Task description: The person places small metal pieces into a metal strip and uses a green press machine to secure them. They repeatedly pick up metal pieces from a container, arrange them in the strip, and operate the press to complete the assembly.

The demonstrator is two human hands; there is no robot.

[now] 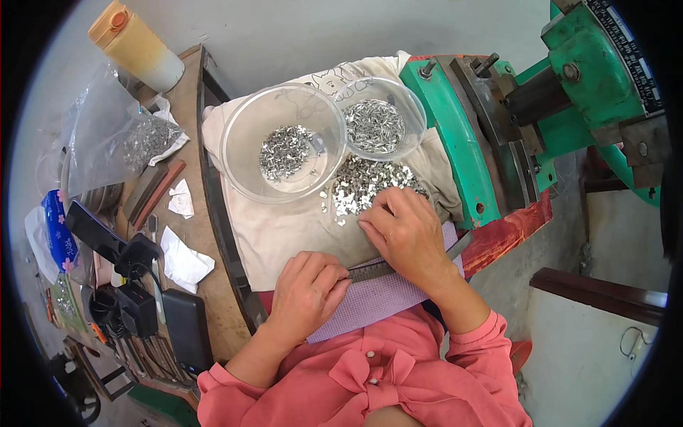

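Observation:
My left hand (304, 290) is closed, its thumb and fingers at the near-left end of a narrow dark metal bar (371, 271). The bar runs to the right beneath my right wrist, over a purple checked cloth (356, 307). At the near edge of a heap of small shiny metal pieces (377, 179), my right hand (405, 231) has its fingers bent and pinched together. Whether a piece sits between those fingertips is hidden. Behind the heap stand a large clear plastic tub (238, 167) partly filled with small metal parts and a smaller clear tub (416, 107) holding thin shiny parts.
A green press (455, 142) with a dark steel die stands at the right. Beige cloth (267, 242) covers the work surface. On the wooden table (228, 306) at left are a black power bank (187, 331), a phone (94, 231), a plastic bag (107, 121) and a yellowish bottle (135, 46).

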